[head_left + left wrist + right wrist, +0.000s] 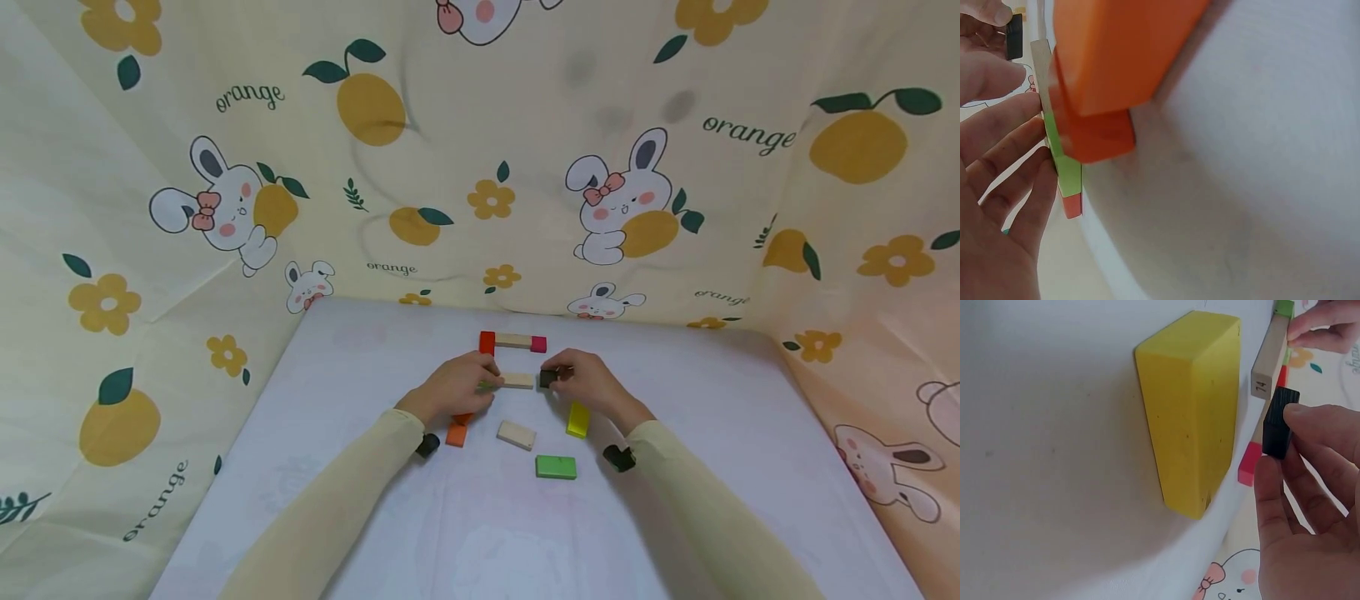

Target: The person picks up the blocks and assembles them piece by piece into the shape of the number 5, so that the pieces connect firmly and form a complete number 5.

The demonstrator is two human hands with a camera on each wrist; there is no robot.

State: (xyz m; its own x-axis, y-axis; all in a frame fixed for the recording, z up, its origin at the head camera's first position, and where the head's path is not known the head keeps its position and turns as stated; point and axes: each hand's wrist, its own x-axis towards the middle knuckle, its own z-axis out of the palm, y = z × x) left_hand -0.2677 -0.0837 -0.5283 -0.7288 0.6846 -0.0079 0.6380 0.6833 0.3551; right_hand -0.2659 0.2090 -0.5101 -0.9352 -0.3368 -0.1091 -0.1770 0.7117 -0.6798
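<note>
My right hand [591, 385] pinches a small black block [548, 379] between thumb and fingers, just right of a plain wooden block [517, 381]. In the right wrist view, the number 74 shows on the end of that wooden block [1271, 359]. My left hand [456, 385] is at the wooden block's left end. In the left wrist view its fairly straight fingertips touch the side of a green block [1067, 165] and the wooden block [1043, 62] in line with it. Orange blocks [1129, 50] lie close beside that hand, partly covered by it in the head view.
Behind the hands, a red block [487, 342], a wooden block [513, 341] and a pink block [538, 344] adjoin. Nearer lie an orange block [456, 435], another wooden block [516, 434], a green block [556, 467] and a yellow block [577, 420]. A patterned cloth [450, 167] rises behind the white table.
</note>
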